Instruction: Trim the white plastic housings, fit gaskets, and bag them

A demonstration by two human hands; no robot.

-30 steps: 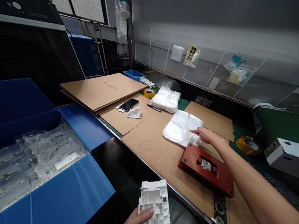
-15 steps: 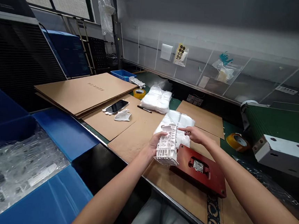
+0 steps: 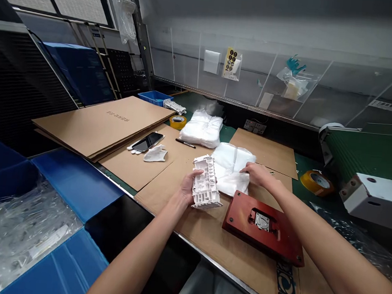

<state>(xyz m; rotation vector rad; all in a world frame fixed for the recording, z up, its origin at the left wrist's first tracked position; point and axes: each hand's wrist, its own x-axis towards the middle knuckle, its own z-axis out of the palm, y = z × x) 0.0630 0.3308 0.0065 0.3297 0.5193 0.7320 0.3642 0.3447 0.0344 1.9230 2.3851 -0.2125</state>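
My left hand (image 3: 186, 188) grips a white moulded plastic part (image 3: 205, 183) with ribbed cells, held just above the cardboard sheet (image 3: 190, 215) on the bench. My right hand (image 3: 257, 174) rests on a stack of white plastic bags (image 3: 230, 169), its fingers closed on the top bag's edge. A red metal fixture plate (image 3: 264, 226) with a small metal insert lies just in front of the bags, to the right of the white part.
Another pile of white bags (image 3: 202, 129), a pen (image 3: 185, 143), a phone (image 3: 147, 142), a white glove (image 3: 154, 154) and yellow tape rolls (image 3: 177, 121) (image 3: 316, 182) lie farther back. Flat cartons (image 3: 98, 122) are stacked left. A blue bin (image 3: 21, 223) of clear wrapped parts stands at lower left.
My left hand has brought the white part up from below the bench edge onto the cardboard beside the bags. My right hand has stayed on the bag stack and closed on it.
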